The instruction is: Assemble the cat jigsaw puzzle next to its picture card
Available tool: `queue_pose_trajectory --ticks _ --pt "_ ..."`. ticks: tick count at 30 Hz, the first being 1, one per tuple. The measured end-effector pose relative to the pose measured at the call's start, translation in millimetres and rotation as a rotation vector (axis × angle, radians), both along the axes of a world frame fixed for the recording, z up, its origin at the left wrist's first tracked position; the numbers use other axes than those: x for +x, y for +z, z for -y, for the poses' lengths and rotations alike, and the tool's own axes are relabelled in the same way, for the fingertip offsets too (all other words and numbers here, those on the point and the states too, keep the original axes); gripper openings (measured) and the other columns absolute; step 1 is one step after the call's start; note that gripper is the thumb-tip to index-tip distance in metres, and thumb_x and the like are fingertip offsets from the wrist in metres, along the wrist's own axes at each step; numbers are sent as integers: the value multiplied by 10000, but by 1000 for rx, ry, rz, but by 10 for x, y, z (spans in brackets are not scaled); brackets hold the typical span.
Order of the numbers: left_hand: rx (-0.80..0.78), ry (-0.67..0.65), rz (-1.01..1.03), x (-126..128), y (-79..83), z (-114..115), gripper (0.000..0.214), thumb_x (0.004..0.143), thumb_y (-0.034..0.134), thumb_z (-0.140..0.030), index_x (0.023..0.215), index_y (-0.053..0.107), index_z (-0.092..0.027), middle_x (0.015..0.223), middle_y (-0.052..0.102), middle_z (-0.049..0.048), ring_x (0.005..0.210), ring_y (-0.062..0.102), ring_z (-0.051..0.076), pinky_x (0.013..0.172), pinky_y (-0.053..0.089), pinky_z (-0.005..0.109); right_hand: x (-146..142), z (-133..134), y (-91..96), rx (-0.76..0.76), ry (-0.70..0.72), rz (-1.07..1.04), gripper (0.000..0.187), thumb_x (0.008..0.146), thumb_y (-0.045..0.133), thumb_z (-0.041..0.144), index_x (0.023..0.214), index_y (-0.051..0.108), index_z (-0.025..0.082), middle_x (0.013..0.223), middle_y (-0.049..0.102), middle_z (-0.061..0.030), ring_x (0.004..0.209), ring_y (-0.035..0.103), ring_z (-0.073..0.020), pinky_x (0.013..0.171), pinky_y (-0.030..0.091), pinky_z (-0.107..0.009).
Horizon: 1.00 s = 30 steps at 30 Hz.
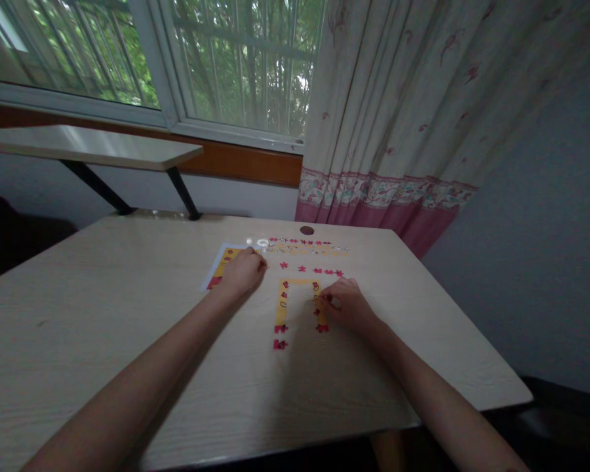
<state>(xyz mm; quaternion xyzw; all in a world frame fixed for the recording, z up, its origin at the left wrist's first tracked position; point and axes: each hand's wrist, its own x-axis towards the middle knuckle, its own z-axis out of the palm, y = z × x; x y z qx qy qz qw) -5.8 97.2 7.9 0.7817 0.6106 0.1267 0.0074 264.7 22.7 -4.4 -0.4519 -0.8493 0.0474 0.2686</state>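
Note:
A partly joined jigsaw puzzle point(280, 317) lies on the table as a yellow and red border: a top strip and two sides. At its right side is my right hand point(350, 305), closed, with a small dark red puzzle piece point(329, 298) at the fingertips. My left hand point(244, 270) is closed in a pinch farther up and to the left, over the edge of a printed picture sheet point(216, 267). A bit of orange shows by its fingertips, but what it pinches is mostly hidden. Below the left side sits a separate red piece point(280, 344).
Loose pink pieces point(319, 271) form a row above the border, with rows of yellow and white pieces point(307, 250) behind. A raised shelf point(93, 145) stands at the back left. Curtain point(373, 190) and window point(246, 65) are behind the table point(216, 393).

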Motion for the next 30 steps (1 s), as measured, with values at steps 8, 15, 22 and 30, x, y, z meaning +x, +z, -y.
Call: queue_pose_trajectory --ticks 8,15,22,30 --pt "12 -16 127 68 6 117 186 849 490 -260 872 642 -156 840 646 93 864 576 232 736 433 310 -30 16 3 -10 16 -4 109 826 586 239 762 665 200 700 671 -1 703 554 -146 740 315 -309" --pt "-151 -148 884 79 62 521 224 784 532 -320 865 660 -155 853 683 75 784 596 184 683 440 288 -172 130 -14 61 98 23 112 840 566 229 782 655 193 717 677 -16 717 558 -154 740 332 -309" --pt "-475 -247 1248 157 -169 846 394 694 671 -381 1004 627 -141 707 662 21 609 559 119 562 402 239 -440 359 -25 203 139 -92 151 884 541 288 910 678 231 765 682 -21 758 562 -156 754 351 -294" --pt "-621 -287 1189 161 -244 872 430 657 707 -321 1024 563 -149 587 608 -40 455 443 66 460 285 188 -462 350 -119 238 139 -71 169 871 580 359 942 691 252 771 680 -15 751 556 -157 738 356 -292"
